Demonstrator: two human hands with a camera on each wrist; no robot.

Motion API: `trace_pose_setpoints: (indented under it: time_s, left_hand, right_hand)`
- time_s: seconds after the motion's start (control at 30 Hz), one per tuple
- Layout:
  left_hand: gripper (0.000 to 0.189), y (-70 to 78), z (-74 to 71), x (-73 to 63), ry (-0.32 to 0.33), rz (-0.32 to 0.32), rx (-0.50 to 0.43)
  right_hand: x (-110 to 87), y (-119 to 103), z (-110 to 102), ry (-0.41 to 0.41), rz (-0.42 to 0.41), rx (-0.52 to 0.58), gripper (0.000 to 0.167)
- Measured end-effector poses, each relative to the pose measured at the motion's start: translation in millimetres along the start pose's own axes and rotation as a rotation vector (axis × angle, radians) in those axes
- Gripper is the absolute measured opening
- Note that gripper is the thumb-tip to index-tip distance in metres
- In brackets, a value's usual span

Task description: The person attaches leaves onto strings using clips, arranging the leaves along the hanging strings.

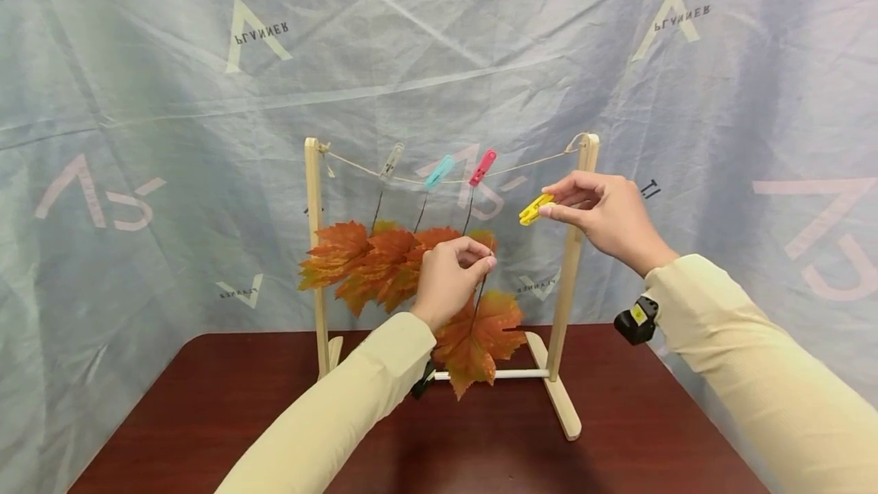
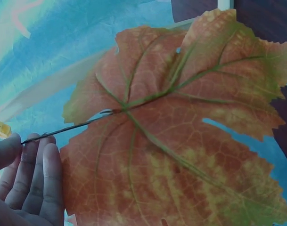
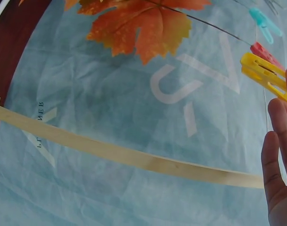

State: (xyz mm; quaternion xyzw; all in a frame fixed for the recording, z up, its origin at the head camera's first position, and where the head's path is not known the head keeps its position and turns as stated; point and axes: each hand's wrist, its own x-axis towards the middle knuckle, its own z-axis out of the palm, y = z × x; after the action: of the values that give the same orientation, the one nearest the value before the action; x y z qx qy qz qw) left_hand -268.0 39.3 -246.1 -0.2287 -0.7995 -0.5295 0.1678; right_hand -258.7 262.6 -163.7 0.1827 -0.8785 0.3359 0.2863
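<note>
My left hand [image 1: 453,277] pinches the thin dark stem of an orange maple leaf [image 1: 480,334], and the leaf hangs below the fingers. In the left wrist view that leaf [image 2: 181,117] fills most of the picture, its stem between thumb and fingers. My right hand [image 1: 604,212] pinches a yellow clothespin [image 1: 533,210] by one end, to the right of the string and apart from it. Three clothespins, clear [image 1: 392,161], blue [image 1: 439,171] and pink [image 1: 483,168], sit on the string [image 1: 521,166], each with a leaf stem below it.
A wooden frame has a left post [image 1: 314,250] and a right post [image 1: 572,273], with the string tied between them. Its feet [image 1: 559,395] and a white crossbar [image 1: 514,374] stand on a dark red table [image 1: 206,402]. A grey printed cloth [image 1: 439,36] hangs behind.
</note>
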Motion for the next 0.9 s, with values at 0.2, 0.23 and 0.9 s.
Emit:
trace_pose_setpoints:
  time_s: [0.2, 0.23, 0.9]
  left_hand:
    - [0.009, 7.2, 6.5, 11.8, 0.011, -0.007, 0.034]
    - [0.009, 8.7, 7.4, 13.4, 0.011, -0.005, 0.039]
    - [0.015, 32.9, 25.2, 56.5, 0.090, -0.025, 0.181]
  right_hand:
    - [9.5, -2.0, -3.9, 0.003, -0.020, 0.008, 0.022]
    - [10.9, -2.4, -4.7, 0.004, -0.021, 0.008, 0.022]
    - [42.2, -9.2, -24.3, 0.119, -0.051, -0.006, 0.024]
